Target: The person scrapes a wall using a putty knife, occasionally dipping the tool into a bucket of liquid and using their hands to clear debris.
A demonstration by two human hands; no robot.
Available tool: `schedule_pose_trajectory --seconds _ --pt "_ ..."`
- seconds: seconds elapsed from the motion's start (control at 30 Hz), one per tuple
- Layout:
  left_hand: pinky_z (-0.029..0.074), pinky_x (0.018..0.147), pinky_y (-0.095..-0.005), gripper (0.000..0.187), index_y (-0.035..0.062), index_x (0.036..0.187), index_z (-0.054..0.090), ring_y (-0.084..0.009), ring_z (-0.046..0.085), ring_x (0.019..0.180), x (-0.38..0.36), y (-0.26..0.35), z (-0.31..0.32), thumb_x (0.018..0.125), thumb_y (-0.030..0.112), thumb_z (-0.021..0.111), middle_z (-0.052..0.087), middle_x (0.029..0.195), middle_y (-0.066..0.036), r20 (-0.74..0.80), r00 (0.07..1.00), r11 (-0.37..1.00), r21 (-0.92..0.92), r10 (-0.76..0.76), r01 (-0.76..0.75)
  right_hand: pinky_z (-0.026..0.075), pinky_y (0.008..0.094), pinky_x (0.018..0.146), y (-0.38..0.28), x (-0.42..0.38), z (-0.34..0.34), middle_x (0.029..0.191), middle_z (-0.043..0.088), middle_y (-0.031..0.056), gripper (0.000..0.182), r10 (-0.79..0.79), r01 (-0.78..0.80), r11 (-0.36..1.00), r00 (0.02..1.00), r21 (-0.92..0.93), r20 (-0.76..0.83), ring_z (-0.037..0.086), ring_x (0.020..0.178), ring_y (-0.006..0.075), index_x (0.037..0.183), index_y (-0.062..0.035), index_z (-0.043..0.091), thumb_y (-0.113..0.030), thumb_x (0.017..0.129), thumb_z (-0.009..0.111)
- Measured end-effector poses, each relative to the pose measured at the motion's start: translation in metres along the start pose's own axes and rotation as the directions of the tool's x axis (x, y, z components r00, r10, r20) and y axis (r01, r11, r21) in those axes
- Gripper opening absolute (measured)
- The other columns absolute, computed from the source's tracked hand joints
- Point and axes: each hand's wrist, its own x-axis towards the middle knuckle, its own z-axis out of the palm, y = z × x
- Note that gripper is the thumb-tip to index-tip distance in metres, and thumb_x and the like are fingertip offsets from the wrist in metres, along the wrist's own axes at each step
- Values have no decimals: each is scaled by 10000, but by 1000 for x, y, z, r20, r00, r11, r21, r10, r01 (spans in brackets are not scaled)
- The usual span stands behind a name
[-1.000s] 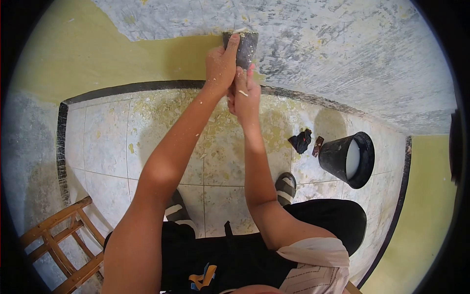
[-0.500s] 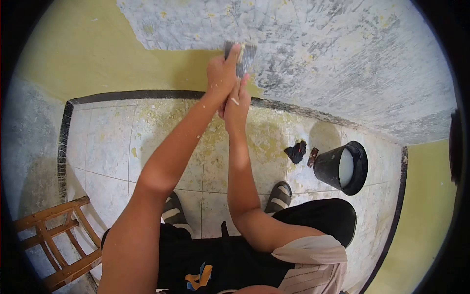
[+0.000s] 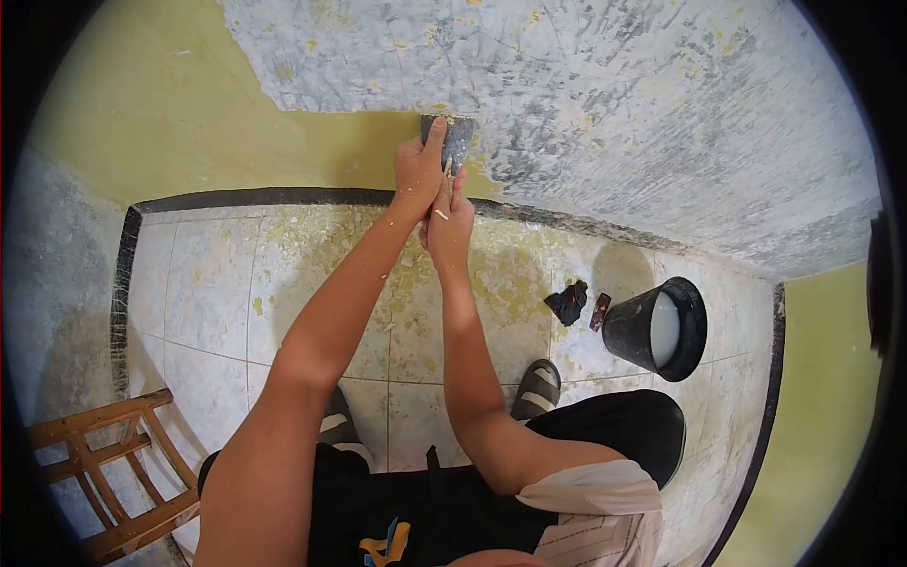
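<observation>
A wide metal scraper lies with its blade against the wall, at the border between yellow paint and the bare grey-white patch. My left hand grips it from the left, the thumb stretched up along the blade. Lower and to the right, my right hand is wrapped round the handle, which the fingers mostly hide. Pale flakes stick to both hands and to the left forearm.
Paint flakes litter the tiled floor below the wall. A black bucket of whitish liquid stands at the right, beside a dark cloth and a small brown block. A wooden rack is at the lower left.
Both hands and the scraper have moved slightly down and left in the view. The blade's edge now sits at the lower border of the bare patch. The view has shifted a little.
</observation>
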Motion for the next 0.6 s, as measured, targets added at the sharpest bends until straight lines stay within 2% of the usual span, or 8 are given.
schedule_pose_trajectory --seconds 0.07,0.13,0.23,0.27,0.43,0.5,0.57,0.6 --pt "444 449 -303 511 28 786 717 -112 544 472 13 -16 3 1010 481 649 629 632 -19 -27 998 998 -24 52 -52 283 245 346 2 4 -3 546 476 -26 400 -54 53 997 998 -50 -29 384 394 44 875 -36 625 -353 1097 522" --pt "453 462 -304 496 29 804 720 -112 554 490 21 -25 4 1015 472 645 635 654 -18 -7 1000 998 -60 22 -22 412 340 508 -4 6 -11 562 552 113 449 -115 90 963 990 -255 -83 491 511 140 879 91 691 -308 1061 598" --pt "468 490 -300 472 32 837 721 -108 572 532 17 -22 11 1022 457 639 647 704 -18 20 999 975 -218 -44 47 398 259 461 3 21 -25 557 520 -12 468 -242 213 892 970 -399 -23 432 461 55 796 36 660 -336 1070 585" --pt "475 506 -295 461 33 852 720 -103 581 555 14 -17 13 1025 452 636 653 731 -19 35 996 940 -329 -82 89 398 259 461 5 25 -30 557 520 -12 468 -240 210 892 970 -401 -25 432 461 55 796 36 660 -336 1070 585" --pt "442 505 -291 479 36 849 716 -95 571 565 10 -12 17 1011 481 649 647 742 -17 2 998 946 -317 -69 66 481 260 558 -22 17 -28 551 527 -6 489 -196 156 835 980 -528 -20 436 477 52 760 44 648 -332 1067 590" --pt "422 490 -293 496 39 821 716 -95 556 541 10 -12 14 1004 496 654 631 696 -7 -23 997 954 -292 -72 62 450 262 498 -6 20 -24 545 513 -12 479 -249 228 881 968 -415 4 427 454 55 776 20 639 -344 1078 565" --pt "386 467 -303 555 31 742 708 -96 515 488 22 -20 1 989 526 663 599 612 6 -50 995 994 78 86 -82 418 265 439 5 19 -15 538 499 -17 470 -301 296 908 953 -296 30 417 432 59 792 -3 630 -356 1089 541" --pt "386 467 -303 555 31 742 708 -96 515 488 19 -16 -2 989 526 663 599 612 6 -61 995 994 78 82 -77 389 259 420 8 16 -7 551 503 -13 412 -124 127 989 991 -71 43 428 433 65 925 7 665 -345 1093 532"
